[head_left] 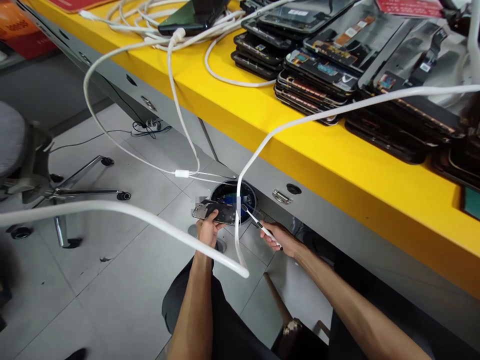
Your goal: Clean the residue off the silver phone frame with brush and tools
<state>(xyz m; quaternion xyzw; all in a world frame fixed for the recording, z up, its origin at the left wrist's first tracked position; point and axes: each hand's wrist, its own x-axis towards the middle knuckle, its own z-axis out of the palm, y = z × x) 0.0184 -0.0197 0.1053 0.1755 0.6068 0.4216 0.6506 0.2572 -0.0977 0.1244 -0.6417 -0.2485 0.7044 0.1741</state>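
Note:
My left hand (208, 231) grips a dark phone screen assembly (219, 213) by its near edge, thumb on top, holding it out nearly level. In my right hand (282, 239) is a toothbrush (267, 232) with a white handle and dark marks. Its head points at the phone part's right end, and I cannot tell whether they touch. Below both lies a round dark bin (255, 194) with blue stuff inside. A white cable (237, 200) hangs in front of the phone part's right end, and a blurred patch hides some of its far side.
On the yellow worktop (240, 112) stand stacks of phone screens (318, 75), a dark phone (193, 17) and tangled white cables (131, 22). More white cable loops hang off the edge. A wheeled chair (56, 192) is at left; a wooden stool (279, 300) is below me.

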